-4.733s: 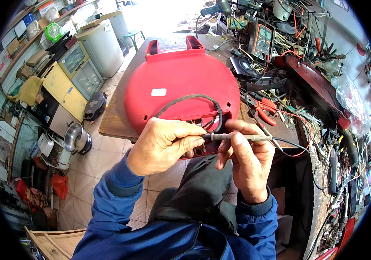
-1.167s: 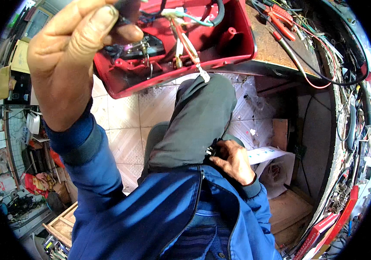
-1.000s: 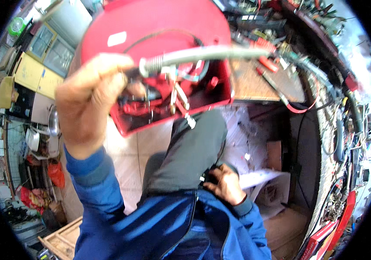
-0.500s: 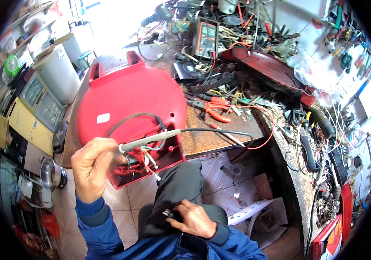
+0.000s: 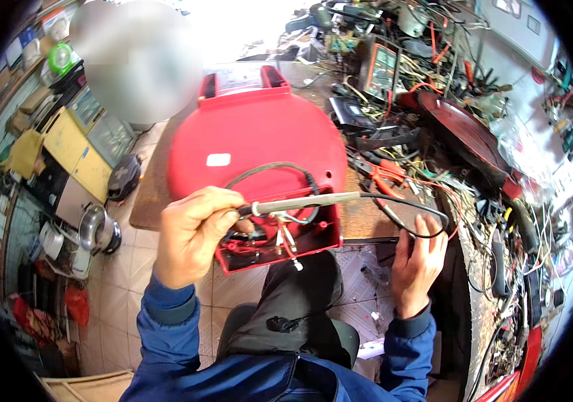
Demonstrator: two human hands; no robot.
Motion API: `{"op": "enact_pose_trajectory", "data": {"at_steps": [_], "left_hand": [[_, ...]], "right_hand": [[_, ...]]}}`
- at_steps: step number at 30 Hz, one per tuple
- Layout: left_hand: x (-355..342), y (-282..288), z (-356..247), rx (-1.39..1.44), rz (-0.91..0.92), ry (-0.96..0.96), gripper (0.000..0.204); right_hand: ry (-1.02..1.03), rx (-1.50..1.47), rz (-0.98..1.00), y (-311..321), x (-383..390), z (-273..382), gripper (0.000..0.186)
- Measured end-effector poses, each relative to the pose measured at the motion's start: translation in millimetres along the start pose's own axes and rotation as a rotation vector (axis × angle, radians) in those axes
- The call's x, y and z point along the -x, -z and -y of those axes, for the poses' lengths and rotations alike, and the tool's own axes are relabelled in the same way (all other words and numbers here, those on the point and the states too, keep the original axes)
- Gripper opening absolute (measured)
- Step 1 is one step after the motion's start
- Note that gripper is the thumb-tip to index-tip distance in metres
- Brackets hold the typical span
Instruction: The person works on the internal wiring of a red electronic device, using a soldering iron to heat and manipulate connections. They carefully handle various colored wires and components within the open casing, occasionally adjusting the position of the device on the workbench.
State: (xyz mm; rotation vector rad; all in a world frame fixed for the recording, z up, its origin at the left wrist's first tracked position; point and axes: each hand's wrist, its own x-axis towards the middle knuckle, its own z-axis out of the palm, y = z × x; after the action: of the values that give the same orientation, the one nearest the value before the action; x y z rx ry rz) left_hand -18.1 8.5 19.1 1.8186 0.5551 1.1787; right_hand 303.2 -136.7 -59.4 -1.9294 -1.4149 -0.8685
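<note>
My left hand pinches the left end of a grey, pen-shaped test probe. A black cable leaves the probe's right end and loops toward my right hand, which is raised with its fingers apart. The cable crosses in front of those fingers; whether they touch it I cannot tell. Below the probe is the open compartment of a large red rounded housing, with wires and terminals inside. A small black object lies on my trouser leg.
The housing rests on a wooden table. To its right are red-handled pliers, a multimeter, a dark red round lid and heaps of wires and tools. On the left a metal pot stands on the tiled floor.
My right hand has left my lap and risen to the cable loop; the small black object lies on my leg. My left hand still holds the probe. The whole view has shifted.
</note>
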Motion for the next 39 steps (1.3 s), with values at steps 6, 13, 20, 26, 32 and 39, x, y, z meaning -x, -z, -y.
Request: {"op": "enact_pose_trajectory", "data": {"at_steps": [6, 13, 20, 26, 32, 39], "left_hand": [[1.7, 3.2, 5.7, 0.089, -0.005, 0.012, 0.016], [2.2, 5.8, 10.2, 0.098, 0.008, -0.036, 0.016], [1.9, 2.1, 8.9, 0.099, -0.003, -0.019, 0.016], [2.1, 2.8, 8.3, 0.092, -0.005, -0.029, 0.016], [2.2, 2.5, 10.4, 0.089, -0.012, -0.038, 0.015], [2.5, 2.0, 7.0, 0.064, -0.011, -0.034, 0.014]], "right_hand": [[0.061, -0.234, 0.237, -29.7, -22.1, -10.2, 0.027], [-0.258, -0.45, 0.282, 21.4, 11.0, 27.2, 0.034], [-0.092, -1.072, 0.533, 58.8, 21.4, 94.4, 0.017], [-0.897, -2.107, 0.903, 49.0, 13.8, 113.0, 0.033], [-1.038, -2.134, 0.904, 47.5, 6.7, 114.1, 0.032], [-1.07, -2.134, 0.956, 46.2, -3.9, 117.9, 0.028]]}}
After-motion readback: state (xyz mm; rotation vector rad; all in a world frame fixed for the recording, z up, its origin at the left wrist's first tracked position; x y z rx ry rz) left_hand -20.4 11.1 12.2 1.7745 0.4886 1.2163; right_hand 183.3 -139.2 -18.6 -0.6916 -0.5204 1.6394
